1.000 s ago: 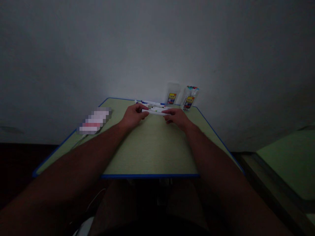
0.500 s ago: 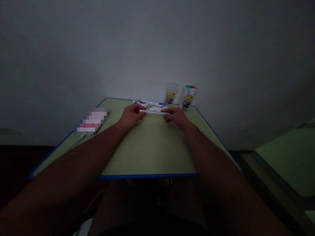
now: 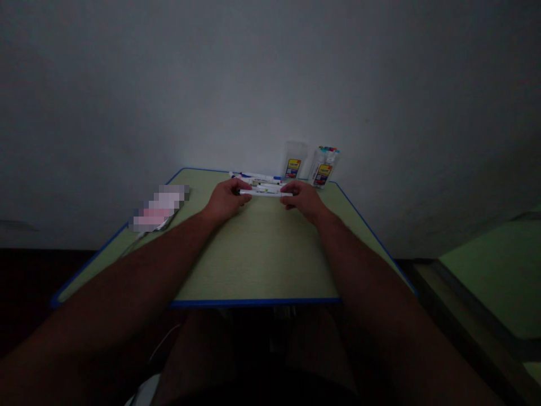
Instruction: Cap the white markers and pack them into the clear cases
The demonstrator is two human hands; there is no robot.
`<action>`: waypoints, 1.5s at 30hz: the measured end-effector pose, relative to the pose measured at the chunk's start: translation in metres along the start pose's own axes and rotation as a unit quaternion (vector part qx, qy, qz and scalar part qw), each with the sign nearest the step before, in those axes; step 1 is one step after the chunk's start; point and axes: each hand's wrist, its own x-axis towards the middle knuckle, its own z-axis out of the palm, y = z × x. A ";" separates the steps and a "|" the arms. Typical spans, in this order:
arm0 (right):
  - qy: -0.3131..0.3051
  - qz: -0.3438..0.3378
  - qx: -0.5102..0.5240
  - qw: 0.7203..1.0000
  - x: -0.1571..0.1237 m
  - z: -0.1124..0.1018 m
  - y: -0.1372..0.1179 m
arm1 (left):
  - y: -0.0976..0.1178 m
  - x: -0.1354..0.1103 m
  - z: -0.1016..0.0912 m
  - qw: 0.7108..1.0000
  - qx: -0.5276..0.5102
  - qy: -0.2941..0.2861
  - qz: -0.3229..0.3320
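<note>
Between my two hands a white marker [image 3: 266, 194] lies level, left to right, near the far part of the table. My left hand [image 3: 228, 198] pinches its left end, thumb below and fingers above. At the other end my right hand [image 3: 302, 200] grips it between thumb and fingers. Just behind it, several more white markers [image 3: 261, 177] lie in a loose pile, some with blue or dark ends; my fingers partly hide them.
Against the wall stand a clear plastic case [image 3: 295, 160] with a yellow label and a second case [image 3: 323, 167] full of colour-tipped markers. A blurred-out flat device [image 3: 159, 208] with a cable rests at the left of the blue-edged table [image 3: 257, 265].
My right fingers have shifted slightly along the marker towards its right end, and the marker's printing shows a little more. My left hand keeps its place.
</note>
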 end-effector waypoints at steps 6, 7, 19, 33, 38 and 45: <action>-0.001 0.013 0.054 0.998 0.000 -0.002 -0.004 | 0.003 -0.001 -0.002 1.000 0.015 0.018 -0.004; -0.003 0.013 0.068 0.998 0.000 -0.002 -0.005 | 0.004 -0.001 -0.002 1.000 0.021 0.019 -0.003; -0.032 0.025 0.155 0.987 0.002 -0.006 -0.001 | 0.006 -0.003 -0.004 0.987 0.149 0.026 0.048; -0.033 0.049 0.203 0.977 0.002 -0.012 0.000 | 0.011 -0.007 -0.010 0.962 0.261 -0.015 0.074; -0.019 0.079 0.182 0.980 0.001 -0.012 -0.001 | 0.009 -0.005 -0.011 0.957 0.278 -0.021 0.078; -0.012 0.091 0.160 0.983 -0.001 -0.010 -0.002 | 0.014 -0.009 -0.011 0.956 0.273 -0.052 0.097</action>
